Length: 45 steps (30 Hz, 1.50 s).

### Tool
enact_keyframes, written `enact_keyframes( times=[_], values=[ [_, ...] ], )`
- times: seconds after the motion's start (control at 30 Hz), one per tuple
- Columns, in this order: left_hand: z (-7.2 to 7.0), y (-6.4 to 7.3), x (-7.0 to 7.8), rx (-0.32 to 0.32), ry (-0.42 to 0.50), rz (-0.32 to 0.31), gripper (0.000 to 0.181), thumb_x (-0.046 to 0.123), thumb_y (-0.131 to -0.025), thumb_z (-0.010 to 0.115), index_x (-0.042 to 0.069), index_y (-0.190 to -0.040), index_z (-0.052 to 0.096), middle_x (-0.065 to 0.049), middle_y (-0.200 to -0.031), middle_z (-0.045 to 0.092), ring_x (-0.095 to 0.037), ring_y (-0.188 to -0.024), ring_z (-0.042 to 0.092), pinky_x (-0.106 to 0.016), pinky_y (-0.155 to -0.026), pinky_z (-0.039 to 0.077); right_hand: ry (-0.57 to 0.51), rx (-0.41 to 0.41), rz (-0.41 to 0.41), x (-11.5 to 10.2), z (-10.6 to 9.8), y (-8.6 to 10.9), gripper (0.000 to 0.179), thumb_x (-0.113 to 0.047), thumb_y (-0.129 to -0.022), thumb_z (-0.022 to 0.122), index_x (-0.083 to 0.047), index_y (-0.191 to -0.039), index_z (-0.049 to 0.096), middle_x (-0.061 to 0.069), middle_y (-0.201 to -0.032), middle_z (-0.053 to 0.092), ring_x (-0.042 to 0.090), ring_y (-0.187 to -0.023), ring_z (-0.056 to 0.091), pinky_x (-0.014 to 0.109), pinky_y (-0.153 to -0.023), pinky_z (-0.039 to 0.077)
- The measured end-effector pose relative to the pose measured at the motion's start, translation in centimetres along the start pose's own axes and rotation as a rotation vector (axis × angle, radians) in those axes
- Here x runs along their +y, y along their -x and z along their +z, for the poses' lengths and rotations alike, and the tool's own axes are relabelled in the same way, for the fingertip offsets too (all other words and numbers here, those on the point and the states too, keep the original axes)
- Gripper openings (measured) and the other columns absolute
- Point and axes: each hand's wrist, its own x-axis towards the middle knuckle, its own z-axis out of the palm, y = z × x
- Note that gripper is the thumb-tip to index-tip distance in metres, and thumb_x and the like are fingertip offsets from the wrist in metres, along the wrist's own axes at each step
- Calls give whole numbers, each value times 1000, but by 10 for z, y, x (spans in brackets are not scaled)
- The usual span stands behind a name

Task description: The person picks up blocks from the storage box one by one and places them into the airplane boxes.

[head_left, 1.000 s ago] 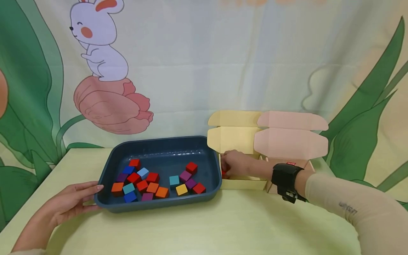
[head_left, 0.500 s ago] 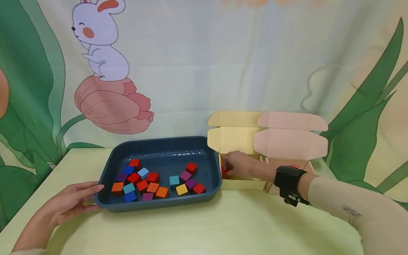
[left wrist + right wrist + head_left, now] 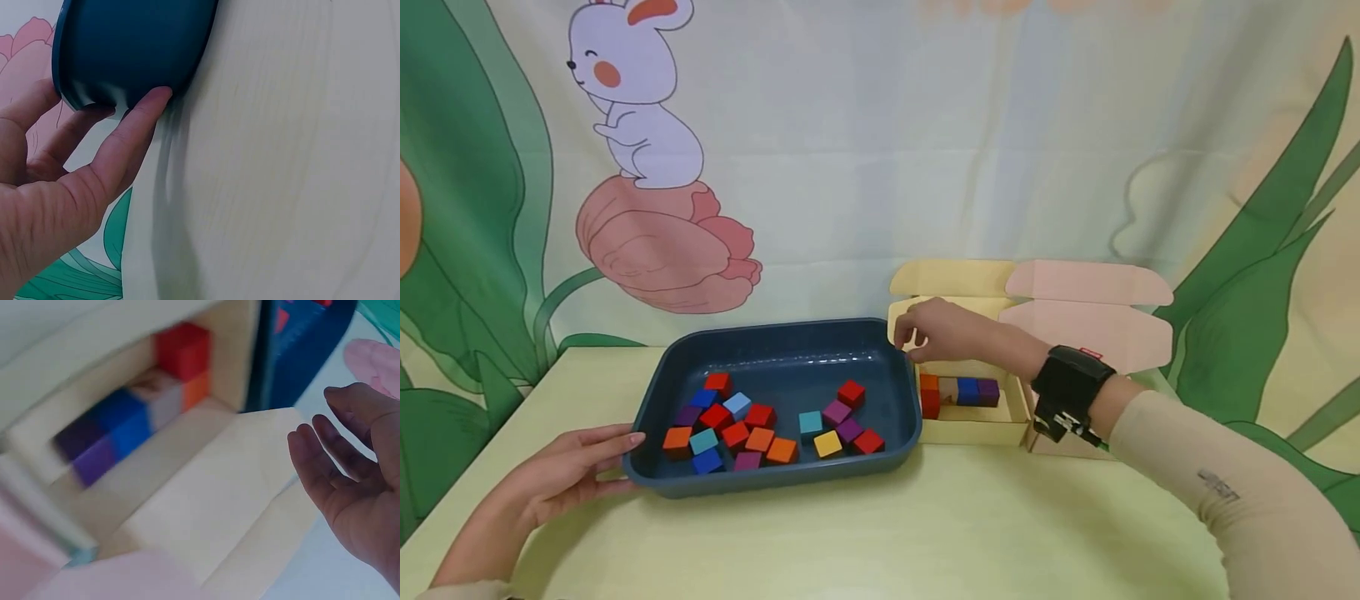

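My left hand (image 3: 568, 471) rests against the left end of the dark blue tray (image 3: 775, 477), its fingers fairly straight and touching the rim and side. In the left wrist view, the thumb (image 3: 140, 119) lies against the tray's lower part. My right hand (image 3: 943, 329) hovers over the left side of the yellow box (image 3: 973, 433), fingers loosely bent and holding nothing. Inside that box are a red block (image 3: 931, 407), an orange block (image 3: 929, 382), a wood-coloured block (image 3: 950, 392), a blue block (image 3: 967, 392) and a purple block (image 3: 988, 393), in a row.
Several coloured cubes lie in the tray, among them a yellow cube (image 3: 827, 444) and a teal cube (image 3: 810, 424). A pink box (image 3: 1067, 450) stands right of the yellow one, partly hidden by my right arm. A printed curtain (image 3: 820, 167) hangs behind the table (image 3: 850, 542).
My right hand has risen out of the yellow box, no longer at the red block, and the blocks inside now show. My left hand and the tray have stayed in place.
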Motion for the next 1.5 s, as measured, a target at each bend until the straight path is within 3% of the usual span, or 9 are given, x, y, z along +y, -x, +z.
enact_keyframes(
  times=[0.2,0.5,0.7,0.83,1.0,1.23,1.4,1.5],
  values=[
    [-5,5,-1,11,7,-7,78,17,-107,56,-17,-155,5,10,-115,65,-9,-105,68,-46,-94,58,16,-36,-46,-29,1,-63,20,-13,-97,70,-7,-116,72,6,-111,69,20,-99,66,28,-89,56],
    [3,5,4,24,27,-9,69,18,-105,59,-14,-154,23,7,-119,64,-12,-107,68,-46,-95,58,36,-156,-171,-86,35,-169,26,-16,-100,67,-11,-125,71,0,-118,68,15,-108,59,18,-95,50],
    [10,4,6,21,-20,-2,78,20,-107,57,-14,-156,7,-3,-134,53,-8,-108,66,-45,-96,57,73,-262,-138,-121,58,-212,36,-16,-100,67,-16,-136,65,-2,-128,65,12,-114,57,18,-99,48],
    [9,4,5,21,-17,-8,79,20,-106,57,-12,-157,6,-6,-138,50,-7,-109,65,-45,-97,57,69,-341,-64,-137,66,-224,46,-16,-98,71,-22,-142,61,-4,-138,60,11,-121,54,21,-102,48],
    [4,5,5,29,-17,-15,79,21,-106,58,-12,-157,7,-10,-144,46,-7,-110,65,-46,-97,56,57,-379,9,-150,72,-228,45,-15,-95,74,-27,-137,64,-8,-129,61,10,-112,54,24,-98,51],
    [4,4,4,31,-24,-16,80,21,-106,57,-12,-157,6,-14,-148,41,-5,-108,65,-45,-98,56,71,-354,-26,-156,78,-223,35,-13,-95,73,-24,-127,69,-7,-122,61,11,-108,54,21,-92,51],
    [4,3,3,41,-12,-23,80,21,-105,59,-13,-157,8,-1,-132,55,-7,-107,66,-46,-96,57,78,-365,-81,-155,82,-222,29,-13,-95,74,-24,-121,70,-7,-117,61,11,-106,53,18,-87,51],
    [4,3,3,40,-15,-21,80,21,-106,59,-13,-157,7,3,-126,58,-7,-106,66,-46,-96,57,75,-383,-107,-153,84,-221,26,-11,-95,74,-24,-117,70,-7,-113,61,11,-103,53,17,-84,50]
  ],
)
